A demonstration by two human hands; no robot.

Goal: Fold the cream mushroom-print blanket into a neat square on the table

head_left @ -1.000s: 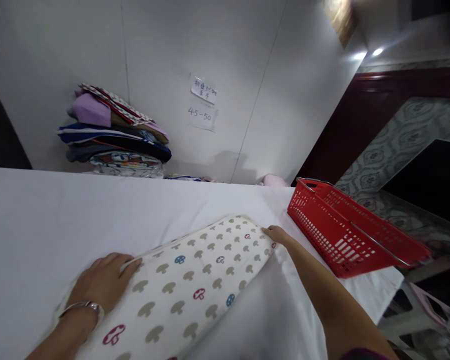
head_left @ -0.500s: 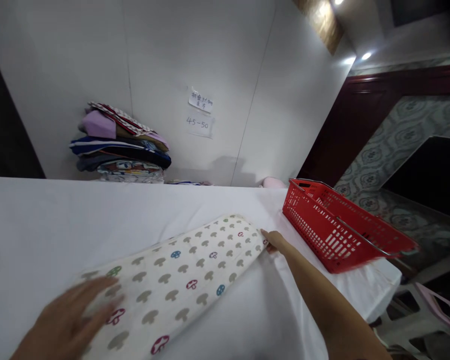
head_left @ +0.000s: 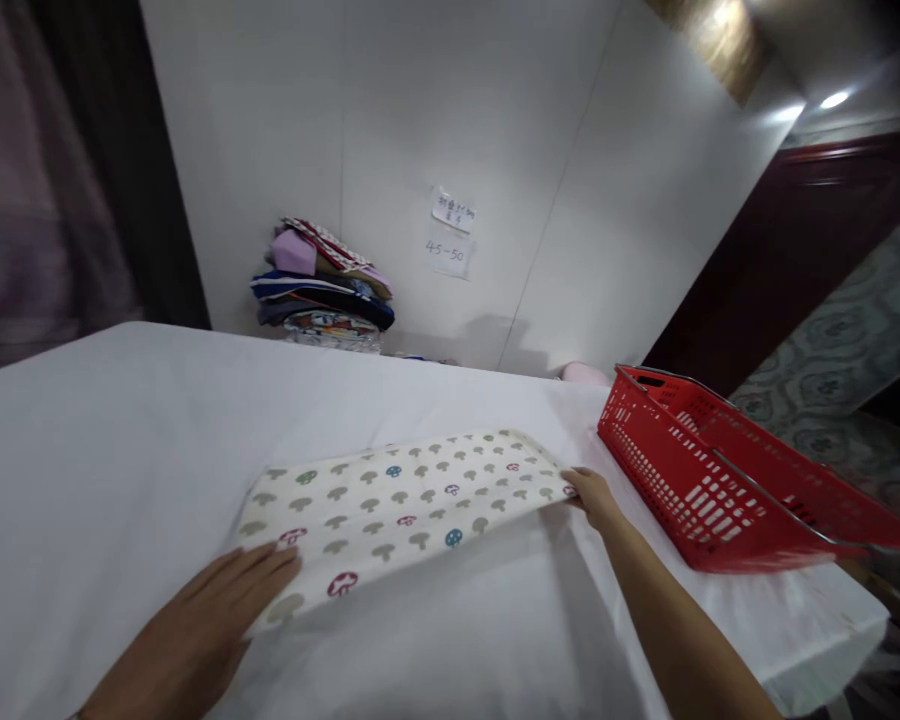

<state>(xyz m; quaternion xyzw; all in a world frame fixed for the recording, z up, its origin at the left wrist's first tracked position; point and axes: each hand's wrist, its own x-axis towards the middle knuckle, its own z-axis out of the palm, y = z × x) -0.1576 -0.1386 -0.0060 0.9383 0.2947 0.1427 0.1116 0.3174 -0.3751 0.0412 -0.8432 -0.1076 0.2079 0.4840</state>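
A folded white cloth (head_left: 412, 500) printed with grey mushrooms and a few coloured ones stretches across the white-covered table. At its near right corner, the fingers of my right hand (head_left: 591, 494) are closed on the edge, which looks slightly raised. My left hand (head_left: 221, 610) rests on the cloth's left end, its fingers stretched out side by side over the fabric; its thumb is hidden.
A red perforated basket (head_left: 682, 475) with metal handles stands at the table's right side. Folded clothes (head_left: 326, 285) are piled against the back wall, left of two paper signs (head_left: 450, 235). A pink rounded object (head_left: 585, 374) shows behind the table's far edge.
My left hand has come to rest on the cloth's left end, where it was blurred before. The view has turned left, shifting the scene rightward. My right hand keeps its hold on the corner.
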